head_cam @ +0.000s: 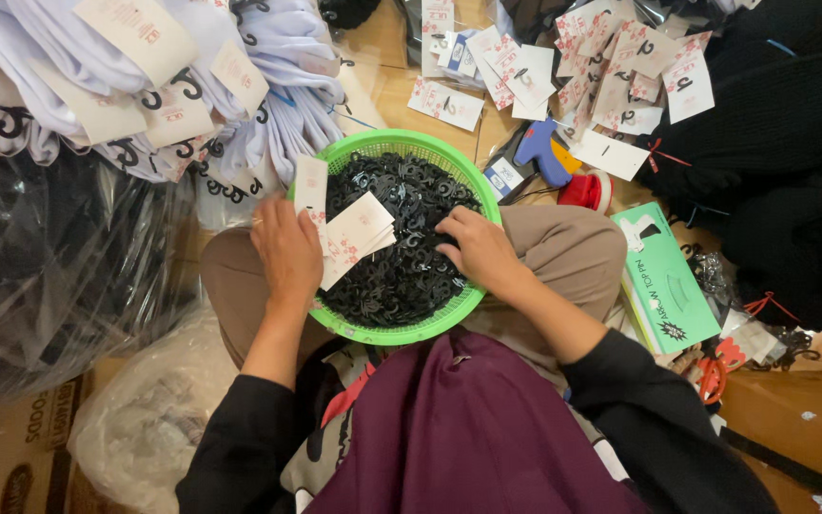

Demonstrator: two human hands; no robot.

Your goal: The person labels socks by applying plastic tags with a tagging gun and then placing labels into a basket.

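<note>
Head view: left hand [287,249] grip clamped on paper tags [354,233], right hand [479,249] fingers pinching black plastic hooks [401,276].

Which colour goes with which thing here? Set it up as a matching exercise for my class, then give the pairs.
Things:
1. basket
2. small hooks
3. tagging gun
4. scissors

Colours:
A. black
B. red handles
C. green
D. blue

Pairs: 1-C, 2-A, 3-D, 4-B. The left hand holds white paper tags; the right hand reaches into the hooks.
</note>
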